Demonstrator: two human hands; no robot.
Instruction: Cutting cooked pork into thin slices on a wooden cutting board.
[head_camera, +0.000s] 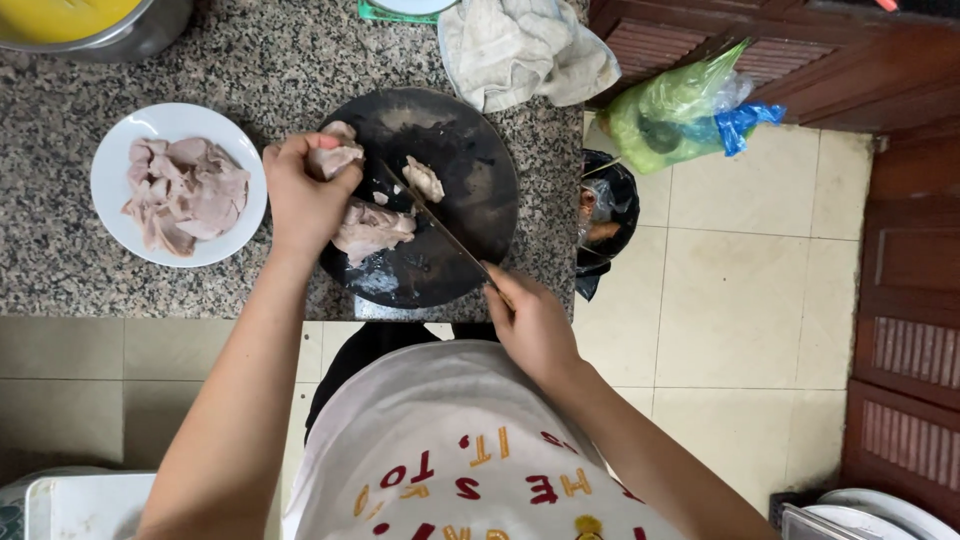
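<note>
1. The round cutting board (470, 190) lies on the stone counter (60, 250), at its right end.
2. Meat pieces (372, 228) and a knife (440, 232) lie on the board.
3. Left of the board stands a plate (110, 170) holding meat slices (185, 195).
4. Behind the board lies a cloth (525, 50).
5. Right of the board, off the counter, sit plastic bags (680, 105).

white plate of meat slices (110, 215) | crumpled cloth (520, 45) | green plastic bag (670, 105) | metal pot (120, 35)

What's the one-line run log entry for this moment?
left hand pins meat piece on round board | right hand holds knife, blade at meat | plate of slices left
</note>
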